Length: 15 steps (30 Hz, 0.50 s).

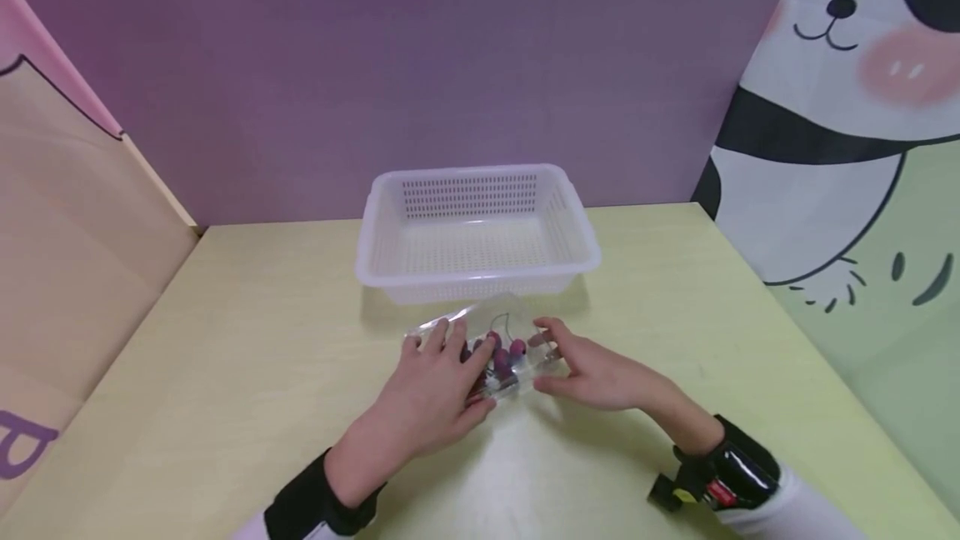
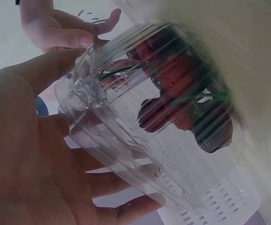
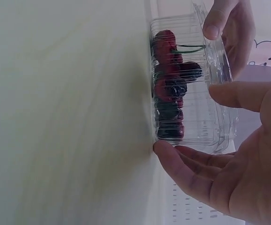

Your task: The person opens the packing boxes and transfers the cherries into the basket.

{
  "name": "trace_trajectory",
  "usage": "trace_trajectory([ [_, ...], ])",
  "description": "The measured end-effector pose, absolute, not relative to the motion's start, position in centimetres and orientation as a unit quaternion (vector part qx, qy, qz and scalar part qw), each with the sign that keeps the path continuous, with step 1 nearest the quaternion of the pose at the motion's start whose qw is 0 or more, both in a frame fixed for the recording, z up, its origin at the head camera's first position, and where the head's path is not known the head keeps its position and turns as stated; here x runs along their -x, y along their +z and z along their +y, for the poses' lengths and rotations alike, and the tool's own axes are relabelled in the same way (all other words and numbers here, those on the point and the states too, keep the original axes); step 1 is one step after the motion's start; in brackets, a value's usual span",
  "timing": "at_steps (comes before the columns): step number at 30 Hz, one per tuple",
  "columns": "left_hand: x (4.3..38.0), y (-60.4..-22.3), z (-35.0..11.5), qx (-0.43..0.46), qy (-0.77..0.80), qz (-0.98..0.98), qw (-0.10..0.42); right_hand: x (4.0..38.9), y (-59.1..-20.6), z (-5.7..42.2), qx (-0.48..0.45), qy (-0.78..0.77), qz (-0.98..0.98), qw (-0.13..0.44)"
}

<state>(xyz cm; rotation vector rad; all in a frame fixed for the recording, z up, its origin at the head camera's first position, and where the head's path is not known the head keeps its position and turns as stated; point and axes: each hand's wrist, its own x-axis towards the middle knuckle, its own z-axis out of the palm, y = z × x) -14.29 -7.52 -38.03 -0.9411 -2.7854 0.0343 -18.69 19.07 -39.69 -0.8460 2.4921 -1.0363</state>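
A clear plastic clamshell box (image 1: 491, 309) lies on the table in front of the white basket. Inside it are several dark red cherries (image 3: 165, 89) with green stems (image 2: 126, 71), gathered along its bottom. My left hand (image 1: 427, 398) rests over the lid with its fingers spread and mostly straight, the thumb by the near edge. At the box's right end, my right hand (image 1: 600, 369) holds the corner between thumb and fingers; in the right wrist view the thumb lies at the lid rim and the index fingertip (image 3: 163, 149) low by the table.
The white perforated basket (image 1: 480, 280) stands just behind the box, against the purple backdrop (image 1: 465, 65). A pale wooden table (image 1: 247, 373) spreads around both hands. Printed panels with cartoon figures border the left and right sides. Each wrist wears a black band (image 1: 742, 461).
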Motion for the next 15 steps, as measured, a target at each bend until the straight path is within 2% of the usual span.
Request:
trace_trajectory([
  [9, 14.22, -38.0, -7.5, 0.315, 0.013, -0.942, 0.118, 18.82, -39.79, 19.03, 0.318, -0.377, 0.857, 0.147],
  [15, 14.26, -38.27, -7.31, 0.312, 0.021, -0.94, 0.136, 18.73, -39.78, 19.1, 0.297, -0.382, 0.858, 0.171],
])
